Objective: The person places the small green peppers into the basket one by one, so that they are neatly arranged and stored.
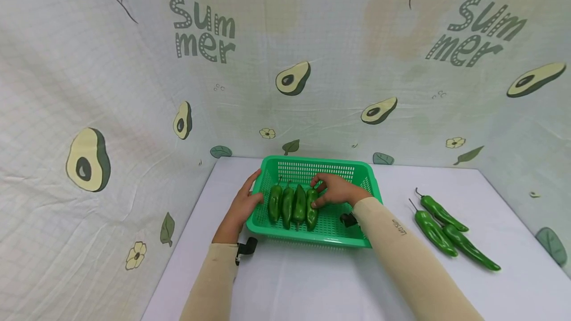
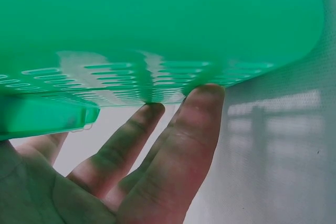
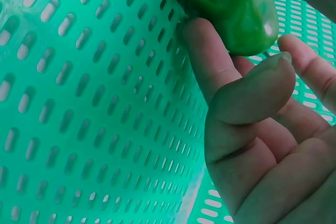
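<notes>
A green plastic basket (image 1: 312, 239) stands on the table, with a row of several green chili peppers (image 1: 287, 207) lying lengthwise inside. At its left end my left hand (image 1: 243, 207) grips the rim, thumb over the top edge. The left wrist view shows the fingers (image 2: 184, 145) against the slotted outer wall. Inside the basket my right hand (image 1: 335, 189) curls its fingers about the rightmost pepper (image 1: 311, 219). In the right wrist view, the index finger touches that pepper (image 3: 236, 14) and the thumb is bent near its end; thumb contact is unclear.
Three more long green chili peppers (image 1: 432, 232) lie on the white tabletop (image 1: 312, 286) to the right of the basket. A printed cloth (image 1: 330, 28) with avocados hangs behind and at the sides. My right forearm (image 1: 406, 256) crosses the basket's front right corner.
</notes>
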The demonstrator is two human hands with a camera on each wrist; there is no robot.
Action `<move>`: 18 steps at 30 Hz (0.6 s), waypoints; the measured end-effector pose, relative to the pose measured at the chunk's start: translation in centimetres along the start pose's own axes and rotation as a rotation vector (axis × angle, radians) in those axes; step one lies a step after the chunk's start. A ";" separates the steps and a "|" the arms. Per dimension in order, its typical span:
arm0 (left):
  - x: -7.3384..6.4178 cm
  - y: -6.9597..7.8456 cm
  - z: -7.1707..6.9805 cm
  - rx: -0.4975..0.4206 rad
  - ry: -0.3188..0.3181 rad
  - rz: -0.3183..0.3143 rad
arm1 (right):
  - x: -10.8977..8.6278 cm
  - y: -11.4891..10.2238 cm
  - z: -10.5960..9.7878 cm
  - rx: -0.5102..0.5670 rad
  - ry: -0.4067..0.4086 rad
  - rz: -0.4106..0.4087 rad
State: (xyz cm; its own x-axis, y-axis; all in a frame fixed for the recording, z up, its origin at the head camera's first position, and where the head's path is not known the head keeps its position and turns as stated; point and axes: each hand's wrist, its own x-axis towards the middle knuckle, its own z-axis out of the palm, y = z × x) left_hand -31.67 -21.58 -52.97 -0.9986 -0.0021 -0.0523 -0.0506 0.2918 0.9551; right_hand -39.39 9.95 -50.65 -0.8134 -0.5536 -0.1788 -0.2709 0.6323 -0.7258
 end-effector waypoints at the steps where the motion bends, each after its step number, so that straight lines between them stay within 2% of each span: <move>1: 0.0 -0.1 0.0 -0.001 0.000 0.001 | 0.0 0.0 0.0 -0.001 0.002 -0.002; 10: 0.1 -0.3 0.0 -0.005 -0.001 -0.004 | -0.2 -0.5 -0.3 -0.038 0.006 0.016; 18: 0.2 -0.2 -0.2 -0.009 -0.009 -0.008 | -0.8 -2.3 -1.2 -0.181 -0.032 0.068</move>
State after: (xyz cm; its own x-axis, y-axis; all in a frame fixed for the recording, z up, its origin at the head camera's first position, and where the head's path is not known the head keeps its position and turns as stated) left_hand -31.86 -21.83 -53.14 -0.9980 0.0040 -0.0626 -0.0589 0.2834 0.9572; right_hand -38.70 9.61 -48.06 -0.8171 -0.5212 -0.2464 -0.3061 0.7544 -0.5807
